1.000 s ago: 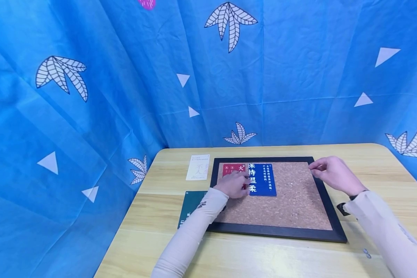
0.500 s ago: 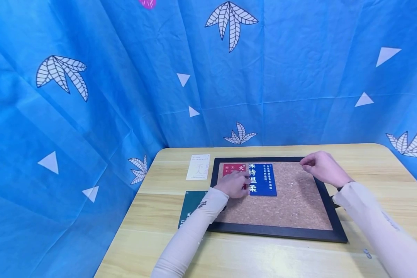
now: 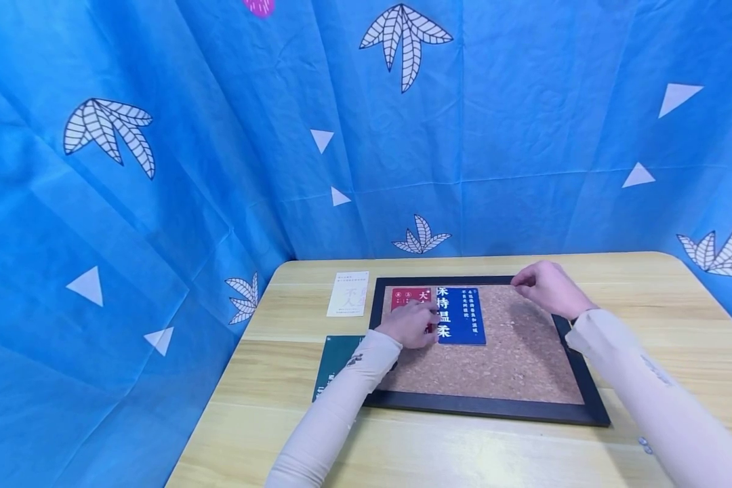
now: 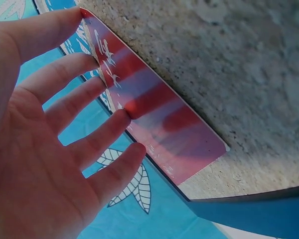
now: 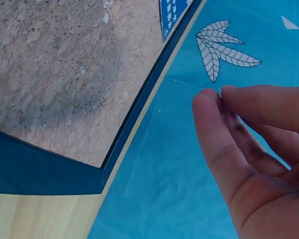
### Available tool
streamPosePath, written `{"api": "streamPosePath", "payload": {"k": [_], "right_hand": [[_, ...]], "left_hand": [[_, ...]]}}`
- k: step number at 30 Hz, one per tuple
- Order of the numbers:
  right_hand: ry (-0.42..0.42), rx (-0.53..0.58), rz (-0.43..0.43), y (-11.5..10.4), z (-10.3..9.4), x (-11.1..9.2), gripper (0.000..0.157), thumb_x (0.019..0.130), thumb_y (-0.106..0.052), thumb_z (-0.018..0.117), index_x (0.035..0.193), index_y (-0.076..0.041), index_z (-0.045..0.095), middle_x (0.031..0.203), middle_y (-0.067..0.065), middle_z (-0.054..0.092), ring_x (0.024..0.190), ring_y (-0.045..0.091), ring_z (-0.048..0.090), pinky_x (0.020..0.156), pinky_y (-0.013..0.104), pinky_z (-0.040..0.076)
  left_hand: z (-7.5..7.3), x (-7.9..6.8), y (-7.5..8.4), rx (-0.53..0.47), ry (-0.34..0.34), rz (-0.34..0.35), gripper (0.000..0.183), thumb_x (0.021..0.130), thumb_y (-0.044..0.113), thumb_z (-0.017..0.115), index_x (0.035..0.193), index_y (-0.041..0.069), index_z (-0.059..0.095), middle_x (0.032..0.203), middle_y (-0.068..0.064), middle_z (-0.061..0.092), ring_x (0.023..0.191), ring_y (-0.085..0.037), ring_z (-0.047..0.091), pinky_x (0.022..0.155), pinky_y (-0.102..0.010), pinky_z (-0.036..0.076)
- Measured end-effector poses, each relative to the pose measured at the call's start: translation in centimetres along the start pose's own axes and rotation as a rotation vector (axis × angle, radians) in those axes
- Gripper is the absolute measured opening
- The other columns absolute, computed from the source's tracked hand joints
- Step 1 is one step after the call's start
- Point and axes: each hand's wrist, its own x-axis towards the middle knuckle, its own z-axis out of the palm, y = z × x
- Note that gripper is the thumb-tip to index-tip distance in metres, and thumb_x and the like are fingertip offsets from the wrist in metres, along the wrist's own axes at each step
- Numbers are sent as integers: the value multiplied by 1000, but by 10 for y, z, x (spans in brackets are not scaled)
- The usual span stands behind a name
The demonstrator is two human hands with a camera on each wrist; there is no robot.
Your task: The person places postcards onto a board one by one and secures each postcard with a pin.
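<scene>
My left hand (image 3: 410, 324) rests on a red card (image 4: 164, 107) with white characters, its fingertips on the card and its fingers spread and gently bent in the left wrist view. The card lies on a framed cork board (image 3: 512, 366), partly hidden by that hand. Right beside it lies a blue card (image 3: 467, 318) with white characters. Over the board's far right part, my right hand (image 3: 549, 288) pinches a pin (image 5: 220, 92) between thumb and forefinger. Only the thin metal tip of the pin shows in the right wrist view.
Left of the board a white card (image 3: 348, 294) and a dark green card (image 3: 337, 362) lie on the wooden table (image 3: 463, 454). Small greyish pieces (image 3: 644, 445) lie near the right forearm. A blue patterned curtain (image 3: 500, 135) hangs behind and to the left.
My right hand has moved left, from the board's right frame edge to over its far right part, still pinching. The left hand stays in place on the red card.
</scene>
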Motion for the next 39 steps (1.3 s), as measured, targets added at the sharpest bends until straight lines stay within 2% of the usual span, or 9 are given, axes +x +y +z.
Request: {"api": "streamPosePath", "payload": {"k": [12, 25, 34, 39], "right_hand": [[11, -12, -50, -5, 12, 13, 17, 92, 6, 63, 101, 8, 78, 99, 25, 77, 90, 34, 74, 83, 52, 61], [7, -41, -66, -3, 27, 28, 17, 90, 8, 65, 99, 6, 79, 98, 23, 78, 92, 36, 74, 83, 52, 61], [-2, -54, -64, 2, 36, 36, 19, 90, 8, 63, 98, 4, 80, 97, 20, 79, 88, 29, 73, 79, 50, 61], [5, -64, -89, 4, 42, 39, 21, 87, 9, 62, 96, 4, 80, 95, 20, 79, 88, 31, 74, 79, 51, 61]], "left_hand": [[0, 0, 1, 12, -1, -19, 41, 100, 36, 66, 141, 29, 65, 161, 3, 49, 147, -27, 48, 119, -44, 46], [-1, -1, 2, 11, -2, -14, 42, 99, 37, 68, 140, 28, 66, 160, 2, 50, 147, -28, 49, 117, -46, 47], [-1, 1, 1, 16, -10, -10, 41, 99, 38, 68, 140, 29, 66, 160, 2, 50, 146, -28, 49, 117, -46, 47], [0, 1, 1, 16, -13, -9, 41, 99, 38, 69, 139, 29, 67, 160, 2, 49, 147, -28, 49, 117, -45, 48]]}}
